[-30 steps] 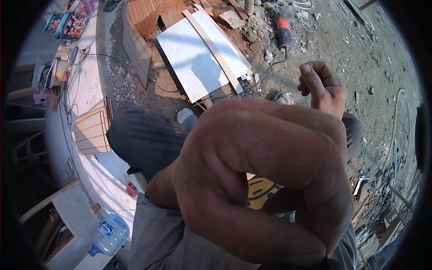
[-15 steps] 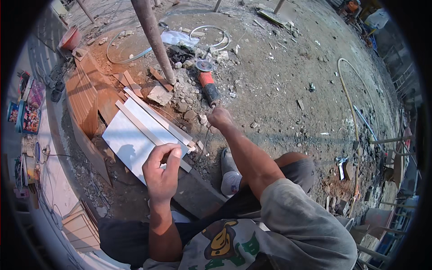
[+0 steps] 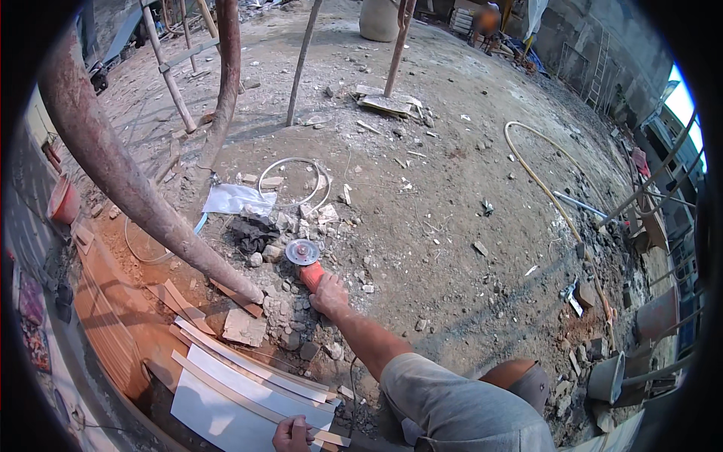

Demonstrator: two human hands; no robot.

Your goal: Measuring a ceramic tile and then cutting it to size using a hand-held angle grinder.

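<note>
My right hand (image 3: pixel 328 294) reaches forward over the rubble and closes around the red body of an angle grinder (image 3: pixel 305 260), whose round disc lies flat on the stones. My left hand (image 3: pixel 294 435) sits low at the bottom edge, fingers pinched on a thin light strip (image 3: pixel 316 435) that lies across a white tile (image 3: pixel 226 410). More narrow cut strips (image 3: pixel 248 369) lie beside that tile.
A rusty curved pipe (image 3: pixel 128 188) crosses the left side, with wooden poles (image 3: pixel 301 68) behind. A coiled cable (image 3: pixel 294 184), a white sheet (image 3: pixel 237 200), a yellow hose (image 3: pixel 550 188), buckets (image 3: pixel 606 377) and a stacked tile pile (image 3: pixel 113 331) lie on the dirt ground.
My view swung up and forward. My right hand stretched out and took hold of the grinder. My left hand stayed down on the strip at the tile.
</note>
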